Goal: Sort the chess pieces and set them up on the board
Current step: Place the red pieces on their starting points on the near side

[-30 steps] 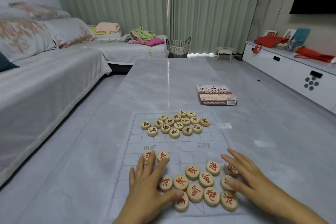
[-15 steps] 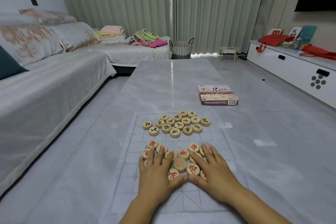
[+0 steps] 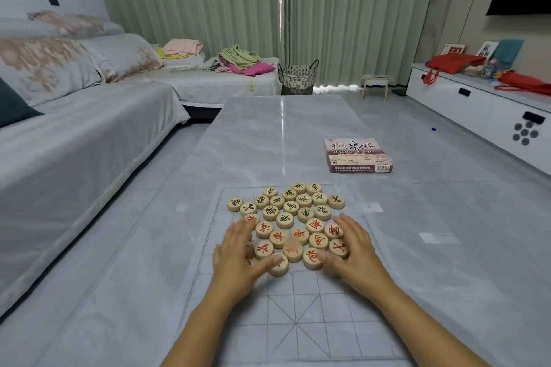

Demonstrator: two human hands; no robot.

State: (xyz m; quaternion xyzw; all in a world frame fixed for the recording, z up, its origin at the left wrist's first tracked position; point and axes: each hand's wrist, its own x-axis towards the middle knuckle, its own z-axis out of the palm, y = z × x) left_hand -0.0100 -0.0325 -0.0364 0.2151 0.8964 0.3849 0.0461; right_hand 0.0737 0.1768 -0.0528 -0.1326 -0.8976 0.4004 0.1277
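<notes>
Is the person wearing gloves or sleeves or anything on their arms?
No. The left grip and right grip are bare hands: no gloves, rings or watch show. The left forearm and right forearm are bare too, with no sleeves in view.

Red pieces (image 3: 299,243) touch black pieces (image 3: 287,202) on board (image 3: 298,322).

The chess pieces (image 3: 293,250) look like pale, smooth wood. The board (image 3: 298,322) is a thin, clear sheet over the glossy, marble-patterned worktop (image 3: 268,134). The box (image 3: 356,155) looks like printed cardboard; the basket (image 3: 297,76) looks woven.
</notes>
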